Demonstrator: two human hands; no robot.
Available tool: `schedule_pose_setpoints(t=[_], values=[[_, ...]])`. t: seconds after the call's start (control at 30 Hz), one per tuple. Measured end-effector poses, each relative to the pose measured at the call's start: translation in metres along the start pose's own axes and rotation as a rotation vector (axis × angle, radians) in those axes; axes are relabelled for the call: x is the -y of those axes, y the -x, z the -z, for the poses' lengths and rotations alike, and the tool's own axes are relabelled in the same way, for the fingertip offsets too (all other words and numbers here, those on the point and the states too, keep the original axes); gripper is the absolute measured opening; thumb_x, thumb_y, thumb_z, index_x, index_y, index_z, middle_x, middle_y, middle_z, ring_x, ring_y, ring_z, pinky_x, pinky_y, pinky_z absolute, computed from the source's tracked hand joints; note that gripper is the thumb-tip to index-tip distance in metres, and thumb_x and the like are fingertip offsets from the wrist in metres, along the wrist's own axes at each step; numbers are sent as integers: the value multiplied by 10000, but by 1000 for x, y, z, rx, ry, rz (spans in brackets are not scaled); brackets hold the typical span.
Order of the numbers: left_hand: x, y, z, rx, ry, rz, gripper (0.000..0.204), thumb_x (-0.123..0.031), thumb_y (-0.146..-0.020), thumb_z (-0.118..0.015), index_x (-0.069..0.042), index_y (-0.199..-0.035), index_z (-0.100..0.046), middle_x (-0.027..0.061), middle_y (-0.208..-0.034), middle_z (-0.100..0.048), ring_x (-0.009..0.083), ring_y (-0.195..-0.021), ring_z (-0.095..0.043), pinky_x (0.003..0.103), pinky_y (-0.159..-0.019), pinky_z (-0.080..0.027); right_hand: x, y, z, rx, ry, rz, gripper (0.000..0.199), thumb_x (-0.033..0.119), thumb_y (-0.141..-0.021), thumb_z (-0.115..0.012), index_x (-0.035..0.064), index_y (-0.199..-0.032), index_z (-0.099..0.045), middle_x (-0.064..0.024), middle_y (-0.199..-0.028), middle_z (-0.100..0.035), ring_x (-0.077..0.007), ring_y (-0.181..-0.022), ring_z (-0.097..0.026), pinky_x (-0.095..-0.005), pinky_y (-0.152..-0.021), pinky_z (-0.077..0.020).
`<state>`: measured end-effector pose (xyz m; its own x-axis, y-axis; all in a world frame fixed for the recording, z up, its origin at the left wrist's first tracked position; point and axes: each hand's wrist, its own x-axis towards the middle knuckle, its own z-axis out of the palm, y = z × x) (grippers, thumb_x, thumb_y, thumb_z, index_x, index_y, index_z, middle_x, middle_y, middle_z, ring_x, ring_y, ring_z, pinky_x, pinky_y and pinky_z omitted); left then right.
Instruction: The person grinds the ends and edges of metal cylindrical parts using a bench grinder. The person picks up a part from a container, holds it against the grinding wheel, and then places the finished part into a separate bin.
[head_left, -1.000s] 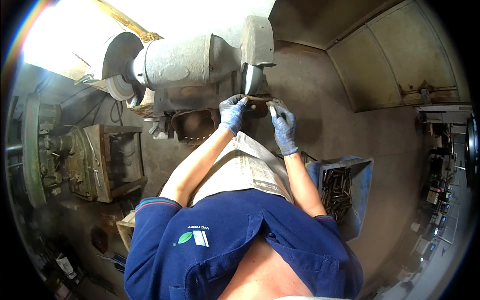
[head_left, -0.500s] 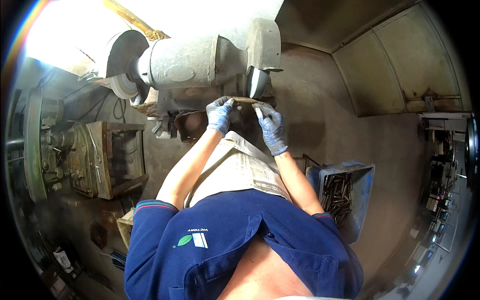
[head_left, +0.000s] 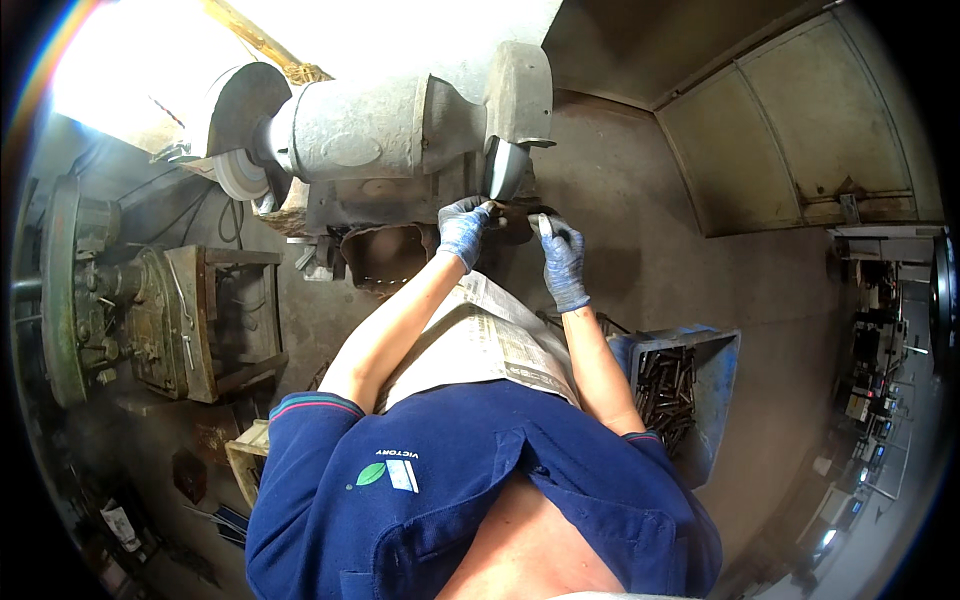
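Grinding is the step in hand: you stand at a grey bench grinder [head_left: 400,130] and hold a small metal workpiece [head_left: 520,212] up at its right-hand wheel [head_left: 503,165]. Your left hand [head_left: 462,228], in a blue glove, has its fingers curled shut around the near end of the piece, just below the wheel's face. Your right hand [head_left: 563,262], gloved the same, is closed on the other end, where a short pale tip shows above the thumb. How hard either hand pinches cannot be told from here, and the piece is too small and dark to name more closely. It looks to lie at or just off the wheel's lower edge; whether it actually touches is not clear.

As a judgement, the next move calls for steady, light pressure into the wheel with both hands braced, keeping the gloved fingertips clear of the rim, since the left fingers sit very near it.

A sheet of newspaper [head_left: 490,340] hangs like an apron over your front. To your right, on the floor, a blue bin [head_left: 720,380] holds many short dark metal pieces. The grinder's other wheel [head_left: 240,175] sits at the far left end, and an old green machine [head_left: 130,290] stands well apart to your left.
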<state>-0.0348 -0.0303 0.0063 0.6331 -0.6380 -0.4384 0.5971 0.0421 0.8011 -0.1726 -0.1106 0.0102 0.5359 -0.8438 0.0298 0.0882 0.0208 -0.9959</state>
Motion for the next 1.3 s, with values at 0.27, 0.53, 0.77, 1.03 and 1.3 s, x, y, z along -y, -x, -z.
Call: schedule_pose_setpoints(t=[0.27, 0.53, 0.77, 1.03, 1.3], values=[[-8, -3, 26, -38, 79, 8, 62, -21, -861, -584, 28, -880, -618, 85, -753, -643, 155, -625, -624, 253, -554, -516, -14, 1, -22, 90, -54, -38, 153, 126, -882, -591, 2, -892, -680, -50, -847, -660, -114, -809, -576, -275, -783, -448], [-24, 3, 50, -53, 6, -64, 73, -29, -868, -581, 28, -893, -618, 93, -782, -648, 152, -652, -630, 254, -612, -522, -13, 6, -44, 145, -94, -29, 128, 88, -864, -605, -3, -916, -680, -50, -928, -663, -120, -875, -582, -278, -826, -447], [-20, 40, 74, 81, -8, -262, 128, -17, -836, -623, 31, -950, -656, 45, -847, -668, 77, -752, -590, 215, -695, -485, 23, 31, -33, 290, 304, 452, 247, 52, -858, -571, 2, -1090, -639, -147, -1168, -579, -234, -1125, -530, -317, -965, -403], [-48, 80, 65, 134, -178, -467, 149, 4, -812, -655, 11, -960, -671, 34, -845, -675, 66, -758, -587, 220, -699, -499, 59, 55, -33, 289, 118, 500, 373, 260, -831, -655, -7, -1090, -636, -144, -1193, -561, -254, -1168, -490, -360, -1003, -351], [-44, 63, 59, 175, -135, -241, 137, -39, -841, -629, 43, -949, -651, 47, -844, -665, 76, -730, -588, 226, -679, -506, 58, 46, -27, 244, 220, 425, 263, 141, -852, -619, -8, -1067, -645, -146, -1142, -584, -250, -1116, -524, -346, -968, -393]])
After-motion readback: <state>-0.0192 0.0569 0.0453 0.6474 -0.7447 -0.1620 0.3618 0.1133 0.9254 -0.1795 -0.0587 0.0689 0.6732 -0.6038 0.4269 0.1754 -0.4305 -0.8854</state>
